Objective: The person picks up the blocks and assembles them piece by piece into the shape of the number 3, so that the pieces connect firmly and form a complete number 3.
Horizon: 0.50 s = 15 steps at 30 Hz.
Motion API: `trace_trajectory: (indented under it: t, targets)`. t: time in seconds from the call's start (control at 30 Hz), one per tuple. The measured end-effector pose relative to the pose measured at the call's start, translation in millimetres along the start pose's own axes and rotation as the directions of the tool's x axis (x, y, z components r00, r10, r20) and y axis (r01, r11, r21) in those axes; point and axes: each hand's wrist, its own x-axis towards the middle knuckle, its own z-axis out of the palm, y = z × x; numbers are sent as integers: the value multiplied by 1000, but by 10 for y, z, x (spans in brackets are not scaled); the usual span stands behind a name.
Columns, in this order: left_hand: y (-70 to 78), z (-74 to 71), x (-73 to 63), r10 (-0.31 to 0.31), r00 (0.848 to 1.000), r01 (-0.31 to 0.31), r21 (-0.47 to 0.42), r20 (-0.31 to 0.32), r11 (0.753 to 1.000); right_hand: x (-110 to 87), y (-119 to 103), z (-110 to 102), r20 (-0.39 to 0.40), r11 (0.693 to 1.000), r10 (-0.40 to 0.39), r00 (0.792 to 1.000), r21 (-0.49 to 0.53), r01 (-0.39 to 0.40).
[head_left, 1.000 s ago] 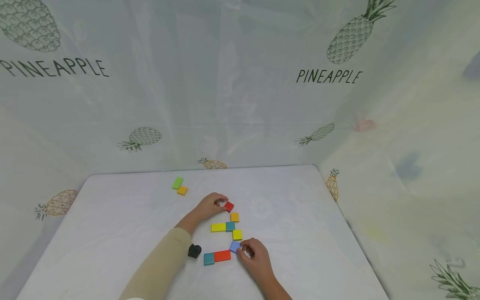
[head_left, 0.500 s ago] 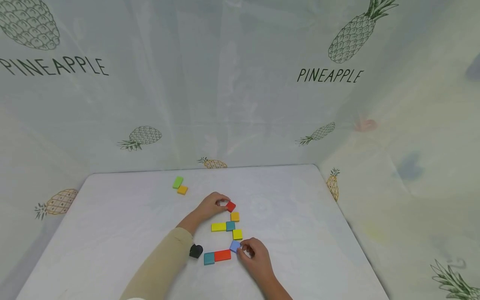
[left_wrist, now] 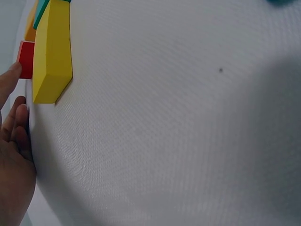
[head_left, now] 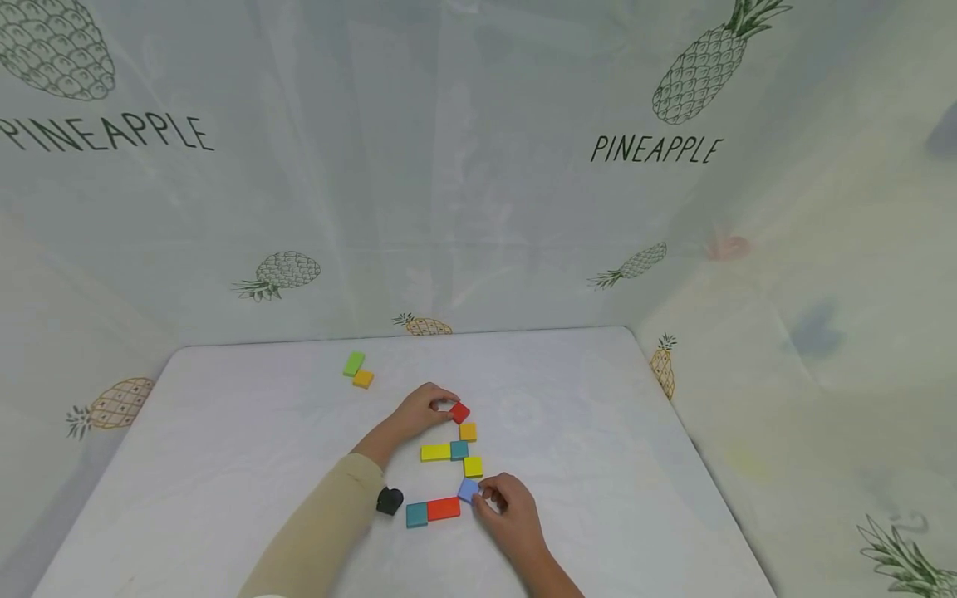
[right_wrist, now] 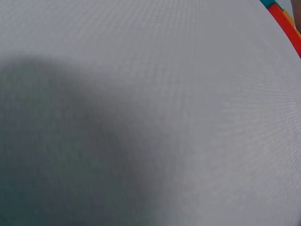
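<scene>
My left hand [head_left: 423,412] pinches a small red block [head_left: 460,412] at the far end of a row of flat coloured blocks. Its fingertips also show at the red block [left_wrist: 27,59] in the left wrist view. Below it lie an orange block [head_left: 467,432], a teal block [head_left: 459,450] joined to a long yellow block [head_left: 435,453], and a small yellow block [head_left: 473,467]. At the near end my right hand [head_left: 514,519] pinches a tilted blue block [head_left: 468,490]. Beside that lie a long red-orange block [head_left: 444,508] and another teal block [head_left: 416,515].
A green block [head_left: 355,364] and an orange block [head_left: 363,379] lie together at the back left of the white table [head_left: 598,465]. A black object [head_left: 390,501] sits by the left sleeve [head_left: 321,523]. Pineapple-printed sheeting [head_left: 478,208] rises behind the table.
The left hand has shifted the red block slightly to the right. The right hand and the blue block have stayed in place.
</scene>
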Motion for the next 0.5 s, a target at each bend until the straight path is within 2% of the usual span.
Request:
trace_trajectory:
  t: [0.3, 0.5]
  targets:
    - [6, -3, -9, -13, 1000, 13, 2, 16, 1000, -2, -1, -6, 3, 1000, 12, 1000, -6, -12]
    - [13, -13, -15, -13, 1000, 13, -5, 22, 1000, 3, 39, 16, -23, 1000, -25, 999, 0, 25]
